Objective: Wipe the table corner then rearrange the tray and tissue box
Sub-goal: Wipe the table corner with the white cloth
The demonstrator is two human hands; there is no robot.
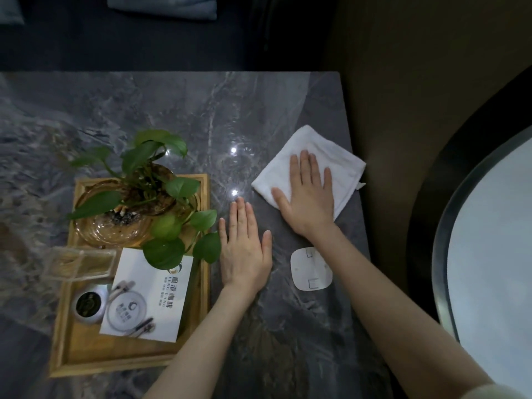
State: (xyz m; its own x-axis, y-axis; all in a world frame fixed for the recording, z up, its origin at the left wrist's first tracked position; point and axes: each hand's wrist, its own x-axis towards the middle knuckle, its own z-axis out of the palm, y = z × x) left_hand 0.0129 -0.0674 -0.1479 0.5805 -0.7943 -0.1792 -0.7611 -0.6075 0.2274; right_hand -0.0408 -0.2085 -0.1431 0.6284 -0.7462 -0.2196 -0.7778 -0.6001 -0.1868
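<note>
A folded white cloth (325, 151) lies near the right edge of the grey marble table (201, 110). My right hand (309, 194) presses flat on the cloth, fingers spread. My left hand (244, 249) rests flat on the bare table, just right of the wooden tray (203, 312). In the tray stand a green plant in an amber glass bowl (115, 226), a white tissue box (149, 295) with printed lettering, a small round dark-lidded jar (87, 305) and a clear plastic holder (80, 263).
A white rounded-square plate (311, 269) lies flat on the table between my forearms. Right of the table edge is a dark gap, then a round white surface with a dark rim (489, 240). Dark seating with cushions lies beyond the far edge.
</note>
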